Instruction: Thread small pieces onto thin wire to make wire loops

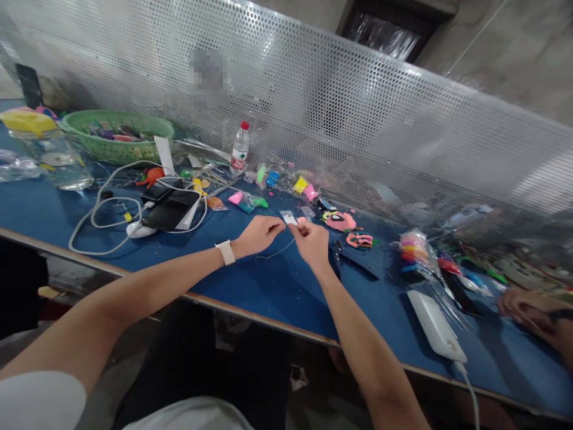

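Observation:
My left hand and my right hand meet over the blue table, both with fingers pinched together. Between them sits a small clear plastic bag. A thin wire or thread trails on the table under the hands. A white band is on my left wrist. What the fingertips grip exactly is too small to name. Pink and orange clay figures lie just beyond my right hand.
A green basket, a water bottle, phones with white cables, small bags of coloured clay and a white power bank lie about. A perforated metal screen backs the table. Another person's hand rests at right.

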`<state>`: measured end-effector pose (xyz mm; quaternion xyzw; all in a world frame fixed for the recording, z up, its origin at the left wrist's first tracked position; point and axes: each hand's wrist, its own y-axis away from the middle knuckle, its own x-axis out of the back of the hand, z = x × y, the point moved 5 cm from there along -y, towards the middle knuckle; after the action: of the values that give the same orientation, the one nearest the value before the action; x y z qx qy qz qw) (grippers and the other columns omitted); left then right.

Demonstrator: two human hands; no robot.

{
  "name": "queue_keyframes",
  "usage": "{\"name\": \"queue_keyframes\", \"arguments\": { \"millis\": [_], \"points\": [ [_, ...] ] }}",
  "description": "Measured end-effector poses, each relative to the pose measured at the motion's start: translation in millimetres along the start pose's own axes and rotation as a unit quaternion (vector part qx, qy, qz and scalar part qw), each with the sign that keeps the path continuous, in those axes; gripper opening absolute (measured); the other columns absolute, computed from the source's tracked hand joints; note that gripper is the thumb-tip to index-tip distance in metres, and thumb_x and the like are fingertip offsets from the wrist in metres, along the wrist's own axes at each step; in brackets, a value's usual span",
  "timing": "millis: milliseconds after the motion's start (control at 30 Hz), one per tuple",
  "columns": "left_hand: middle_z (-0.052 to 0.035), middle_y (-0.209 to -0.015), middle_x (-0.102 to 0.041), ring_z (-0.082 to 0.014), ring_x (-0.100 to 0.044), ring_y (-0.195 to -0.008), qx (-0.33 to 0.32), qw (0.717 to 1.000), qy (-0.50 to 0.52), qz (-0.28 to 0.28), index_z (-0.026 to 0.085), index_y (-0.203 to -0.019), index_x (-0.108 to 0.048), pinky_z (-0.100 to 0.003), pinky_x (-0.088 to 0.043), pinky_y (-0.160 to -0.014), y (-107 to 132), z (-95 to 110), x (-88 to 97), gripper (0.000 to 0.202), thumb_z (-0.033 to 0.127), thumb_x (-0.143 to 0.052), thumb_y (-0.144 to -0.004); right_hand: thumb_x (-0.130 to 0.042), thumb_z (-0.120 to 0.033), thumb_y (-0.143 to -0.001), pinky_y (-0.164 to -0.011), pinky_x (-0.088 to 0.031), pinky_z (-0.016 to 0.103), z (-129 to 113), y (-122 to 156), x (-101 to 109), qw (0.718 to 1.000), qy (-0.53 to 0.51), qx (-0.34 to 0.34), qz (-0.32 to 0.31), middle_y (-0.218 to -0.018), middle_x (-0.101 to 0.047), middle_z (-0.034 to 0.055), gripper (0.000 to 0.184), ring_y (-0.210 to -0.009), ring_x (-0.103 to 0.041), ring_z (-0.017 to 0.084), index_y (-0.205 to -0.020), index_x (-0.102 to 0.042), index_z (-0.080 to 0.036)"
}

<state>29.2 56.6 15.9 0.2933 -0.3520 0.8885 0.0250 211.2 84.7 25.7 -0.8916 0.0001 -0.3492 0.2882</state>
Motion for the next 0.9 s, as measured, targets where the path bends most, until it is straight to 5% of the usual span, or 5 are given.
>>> {"name": "queue_keyframes", "arguments": {
  "millis": [333,467,700,800,900],
  "points": [
    [-0.0059,-0.089,-0.08,-0.0165,-0.069,-0.075,0.01,0.997,0.07,-0.028,0.016,-0.09,-0.075,-0.026,-0.046,-0.072,1,4,2.3,0.032,0.029,-0.055,-0.111,-0.05,-0.086,-0.101,-0.06,-0.031,0.034,-4,3,1,0.999,0.031,0.01,0.022,-0.049,-0.042,-0.0021,0.079,-0.051,-0.035,0.013,-0.054,-0.04,-0.024],
    [-0.0045,-0.085,-0.078,-0.0149,-0.065,-0.072,0.009,0.997,0.074,-0.027,0.016,-0.089,-0.074,-0.026,-0.044,-0.071,1,7,3.0,0.033,0.03,-0.055,-0.111,-0.047,-0.086,-0.103,-0.06,-0.032,0.035,-2,5,-1,0.999,0.033,0.012,0.028,-0.048,-0.042,-0.0016,0.081,-0.051,-0.039,0.014,-0.052,-0.047,-0.023],
    [-0.0028,-0.075,-0.071,-0.0125,-0.053,-0.064,0.03,0.995,0.093,0.001,0.016,-0.082,-0.074,-0.027,-0.037,-0.063,-1,13,10.4,0.034,0.032,-0.058,-0.108,-0.058,-0.072,-0.106,-0.068,-0.047,0.034,-6,6,2,1.0,-0.001,0.007,0.019,-0.059,-0.067,0.0029,0.067,-0.057,-0.062,0.019,-0.061,-0.064,-0.022],
    [-0.0023,-0.075,-0.069,-0.0108,-0.049,-0.062,0.067,0.985,0.158,0.018,0.015,-0.086,-0.077,-0.026,-0.036,-0.06,-2,8,13.6,0.032,0.034,-0.061,-0.106,-0.061,-0.064,-0.108,-0.082,-0.058,0.039,-11,4,10,0.998,-0.013,0.049,0.038,-0.078,-0.079,0.0075,0.052,-0.077,-0.074,0.025,-0.08,-0.074,-0.022],
    [0.0032,-0.06,-0.051,-0.0094,-0.04,-0.053,0.125,0.957,0.26,0.035,0.016,-0.089,-0.077,-0.026,-0.032,-0.053,-3,-4,13.2,0.032,0.042,-0.066,-0.106,-0.064,-0.058,-0.107,-0.108,-0.058,0.054,-17,2,26,0.982,0.039,0.143,0.116,-0.107,-0.081,0.0131,0.037,-0.112,-0.075,0.033,-0.102,-0.078,-0.024]
  ]
}}
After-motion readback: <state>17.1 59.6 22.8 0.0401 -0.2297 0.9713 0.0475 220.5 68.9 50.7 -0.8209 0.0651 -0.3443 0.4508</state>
